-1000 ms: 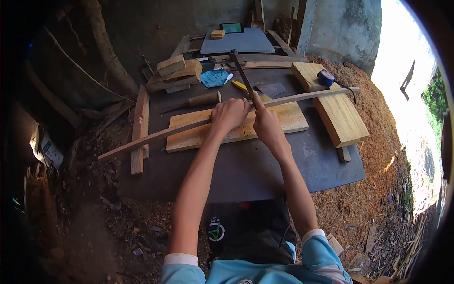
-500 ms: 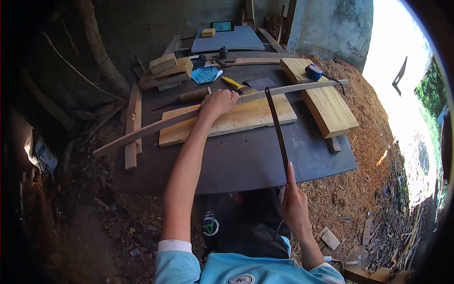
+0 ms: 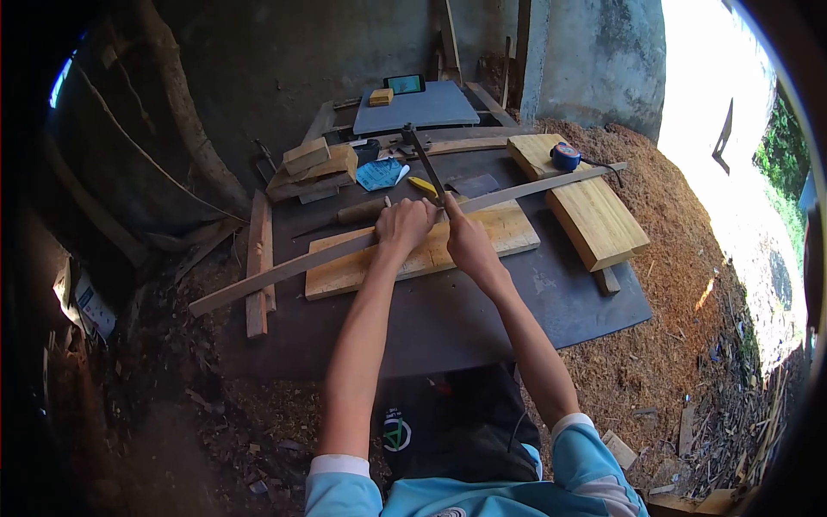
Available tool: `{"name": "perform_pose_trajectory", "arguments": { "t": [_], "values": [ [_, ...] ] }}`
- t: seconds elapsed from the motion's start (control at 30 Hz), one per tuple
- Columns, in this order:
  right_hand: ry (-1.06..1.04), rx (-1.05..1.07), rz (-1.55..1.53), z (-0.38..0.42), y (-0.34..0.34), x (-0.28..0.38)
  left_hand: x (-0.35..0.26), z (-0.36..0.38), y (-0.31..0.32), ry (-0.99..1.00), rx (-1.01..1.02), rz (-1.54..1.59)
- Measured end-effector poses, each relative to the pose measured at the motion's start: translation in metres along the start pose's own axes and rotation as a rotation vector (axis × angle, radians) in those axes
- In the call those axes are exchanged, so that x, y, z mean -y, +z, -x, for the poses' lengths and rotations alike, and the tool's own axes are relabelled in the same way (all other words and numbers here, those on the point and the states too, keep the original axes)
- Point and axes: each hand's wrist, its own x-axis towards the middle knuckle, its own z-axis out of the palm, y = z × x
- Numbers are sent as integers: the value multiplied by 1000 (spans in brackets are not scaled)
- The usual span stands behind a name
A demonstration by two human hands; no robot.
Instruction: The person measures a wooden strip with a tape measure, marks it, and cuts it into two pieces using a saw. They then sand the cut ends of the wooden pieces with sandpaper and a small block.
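A long, thin wooden strip [image 3: 284, 274] lies slantwise across the dark worktable [image 3: 568, 297]. Beneath its middle is a flat light board [image 3: 500, 228]. My left hand [image 3: 407, 226] is closed over the strip, pressing it above the board. Close beside it, my right hand [image 3: 469, 243] grips a long, narrow dark saw [image 3: 427, 162], apparently a hacksaw seen edge-on. The saw crosses the strip and points away from me; its handle is hidden in my fist. Whether its blade touches the wood cannot be made out.
A thick plank [image 3: 594, 224] and a blue tape measure [image 3: 566, 156] are at the right. Behind my hands lie a wooden-handled tool [image 3: 362, 212], a yellow-handled tool [image 3: 422, 185] and blue sandpaper [image 3: 379, 174]. Wood blocks [image 3: 312, 164] are stacked at the left. Sawdust [image 3: 637, 362] covers the floor.
My right hand has moved forward and left with the saw, from the table's near edge up to the strip beside my left hand. My left hand still presses the strip.
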Motion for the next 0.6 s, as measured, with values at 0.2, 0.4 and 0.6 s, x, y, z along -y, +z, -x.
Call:
{"name": "perform_pose_trajectory", "arguments": {
  "t": [0.2,0.4,0.6],
  "values": [
    [-34,-26,-46,-11,6,-7,3,-1,8,-4,-99,12],
    [-60,-101,-97,-6,14,-14,4,-3,9,-18,-93,29],
    [-44,-105,-115,-5,13,-12,4,-5,6,-17,-61,43]
  ]
}}
